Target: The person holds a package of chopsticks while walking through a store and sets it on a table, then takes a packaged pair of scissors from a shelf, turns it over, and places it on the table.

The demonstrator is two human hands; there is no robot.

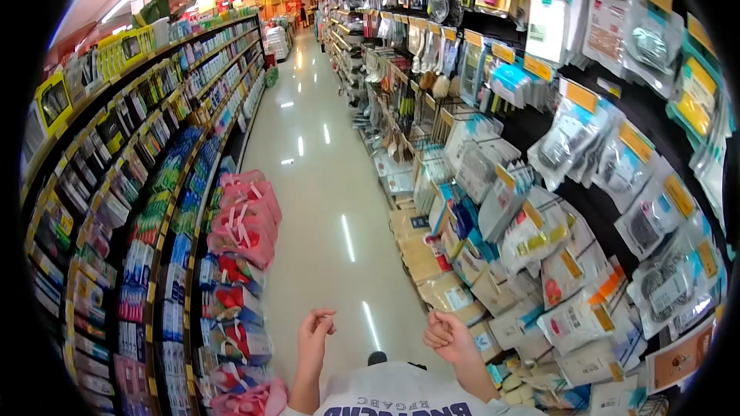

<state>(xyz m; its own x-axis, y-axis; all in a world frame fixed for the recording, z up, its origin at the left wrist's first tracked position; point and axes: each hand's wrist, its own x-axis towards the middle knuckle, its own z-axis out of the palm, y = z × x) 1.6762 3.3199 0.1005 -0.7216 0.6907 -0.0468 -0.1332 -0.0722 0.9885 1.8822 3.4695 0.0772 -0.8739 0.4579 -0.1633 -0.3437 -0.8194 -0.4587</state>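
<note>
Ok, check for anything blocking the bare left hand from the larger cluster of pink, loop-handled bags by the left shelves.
Nothing visible does: only pale, glossy floor shows between the left hand and the pink bags. The red-and-blue plastic packs lie beside that path, not across it.

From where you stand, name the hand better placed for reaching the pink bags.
Likely the left hand: it is nearer the pink bags, with nothing visible in it; the right hand is nearer the hanging packets opposite.
</note>
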